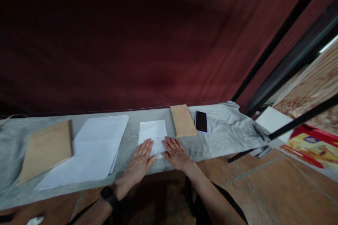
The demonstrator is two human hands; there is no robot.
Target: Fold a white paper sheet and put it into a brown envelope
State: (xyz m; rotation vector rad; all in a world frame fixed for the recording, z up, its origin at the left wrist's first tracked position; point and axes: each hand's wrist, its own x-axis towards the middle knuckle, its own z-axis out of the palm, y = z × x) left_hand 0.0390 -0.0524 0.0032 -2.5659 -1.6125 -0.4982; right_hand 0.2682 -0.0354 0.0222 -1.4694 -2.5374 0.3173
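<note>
Left hand (142, 155) and right hand (176, 152) are resting flat, grasping nothing, on opposite edges of the white sheet (152, 130), which is lying between and ahead of them on the table (220, 123), long axis running away, neither nearer.

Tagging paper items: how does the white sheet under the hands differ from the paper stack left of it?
The white sheet is much smaller than the paper stack. The left hand and right hand rest on the sheet; neither touches the stack. A brown packet overlaps the stack, not the sheet. Both are white, lying on the grey cloth.
</note>
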